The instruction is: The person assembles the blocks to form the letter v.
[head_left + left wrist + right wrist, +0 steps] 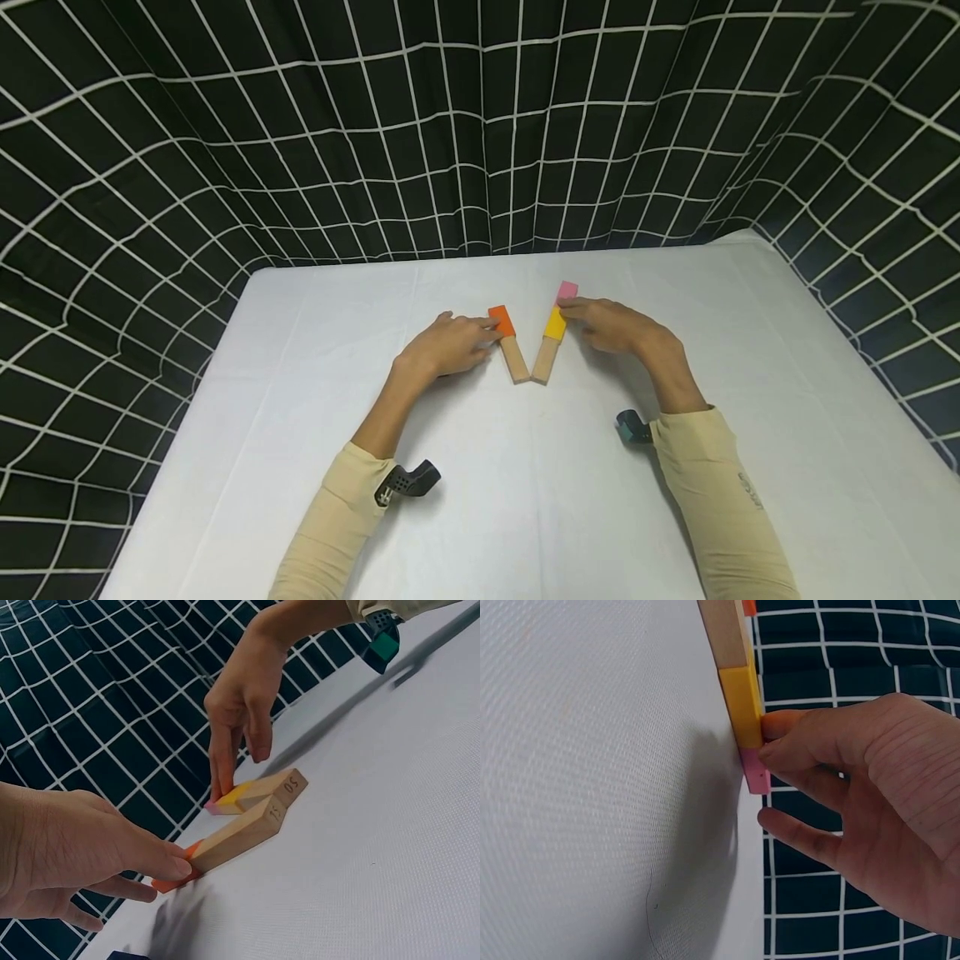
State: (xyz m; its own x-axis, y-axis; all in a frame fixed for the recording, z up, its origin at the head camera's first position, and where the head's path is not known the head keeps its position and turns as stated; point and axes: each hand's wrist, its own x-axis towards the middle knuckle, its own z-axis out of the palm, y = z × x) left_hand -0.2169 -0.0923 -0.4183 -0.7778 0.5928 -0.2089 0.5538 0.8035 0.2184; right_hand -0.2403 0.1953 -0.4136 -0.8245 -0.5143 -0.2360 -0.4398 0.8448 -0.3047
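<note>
Two lines of blocks make a V on the white table in the head view. An orange block [503,321] and a plain wooden block [516,360] form its left arm. On the right arm lie a pink block [567,290], a yellow block [555,325] and another wooden block [544,361]. My left hand [448,343] touches the orange block with extended fingers. Extended fingers of my right hand [611,323] touch the line where pink and yellow meet; its thumb [259,742] hangs apart. Numbers mark the near ends of the wooden blocks [274,814], one reading 50.
A white cloth [480,517] covers the table. Dark curtains [420,125] with a white grid stand behind and on both sides. Each beige sleeve carries a small black wrist device [408,481] near the cuff.
</note>
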